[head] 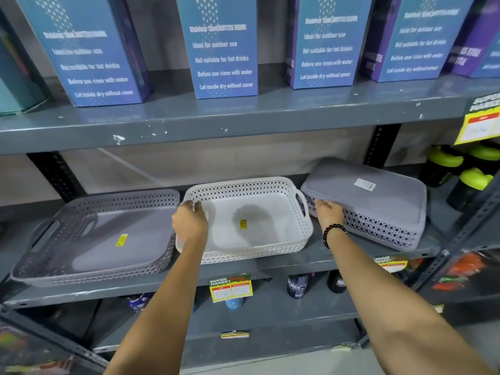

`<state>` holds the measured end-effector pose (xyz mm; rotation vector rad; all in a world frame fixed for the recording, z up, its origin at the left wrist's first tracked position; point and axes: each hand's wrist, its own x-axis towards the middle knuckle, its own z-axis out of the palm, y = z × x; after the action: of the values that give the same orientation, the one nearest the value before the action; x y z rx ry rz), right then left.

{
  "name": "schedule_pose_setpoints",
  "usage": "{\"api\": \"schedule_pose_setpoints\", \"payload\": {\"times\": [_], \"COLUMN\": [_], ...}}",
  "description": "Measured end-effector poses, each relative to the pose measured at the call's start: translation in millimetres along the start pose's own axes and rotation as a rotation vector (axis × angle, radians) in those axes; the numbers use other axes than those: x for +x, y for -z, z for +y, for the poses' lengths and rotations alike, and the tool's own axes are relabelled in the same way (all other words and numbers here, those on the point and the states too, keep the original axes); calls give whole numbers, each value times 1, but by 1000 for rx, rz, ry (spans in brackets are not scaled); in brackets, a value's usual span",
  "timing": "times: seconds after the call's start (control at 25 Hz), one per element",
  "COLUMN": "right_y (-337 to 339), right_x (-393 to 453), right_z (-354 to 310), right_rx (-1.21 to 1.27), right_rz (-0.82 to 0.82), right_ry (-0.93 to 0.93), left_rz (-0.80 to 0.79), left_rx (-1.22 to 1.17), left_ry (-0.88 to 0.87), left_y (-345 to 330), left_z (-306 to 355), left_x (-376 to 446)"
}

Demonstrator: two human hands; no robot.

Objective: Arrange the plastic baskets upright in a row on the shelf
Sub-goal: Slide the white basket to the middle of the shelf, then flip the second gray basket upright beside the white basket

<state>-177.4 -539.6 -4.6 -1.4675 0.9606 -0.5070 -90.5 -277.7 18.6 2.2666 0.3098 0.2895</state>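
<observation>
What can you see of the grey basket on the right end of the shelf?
The right grey basket is plastic with lattice-perforated sides and a solid base. It lies upside down, base up and tilted, its far edge raised. A white barcode label sits on the base. Its rim rests on the grey shelf, beside the white basket. The right hand, beaded bracelet at the wrist, touches its near left corner; whether it grips is unclear.

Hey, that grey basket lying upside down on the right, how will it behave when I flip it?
The upside-down grey basket is probably light: its walls are open lattice. It likely holds its shape, being moulded plastic. It already sits tilted, so it may slide as the right hand lifts its edge.
</observation>
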Motion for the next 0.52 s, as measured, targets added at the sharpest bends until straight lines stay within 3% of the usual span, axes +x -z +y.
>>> {"api": "schedule_pose_setpoints", "payload": {"times": [0.24, 0.36, 0.52], "right_y": [65, 106, 145], "right_x": [19, 49, 100], "right_z": [-20, -24, -26], "right_rx": [-80, -174, -317], "right_rz": [253, 393, 410], "right_ry": [105, 99, 8], "left_rz": [-322, -520, -645], "left_rx": [-296, -274, -79], "left_ry": [-218, -352, -421], "left_y": [-75, -114, -166], "left_z": [82, 134, 195], "left_x": [-32, -59, -70]}}
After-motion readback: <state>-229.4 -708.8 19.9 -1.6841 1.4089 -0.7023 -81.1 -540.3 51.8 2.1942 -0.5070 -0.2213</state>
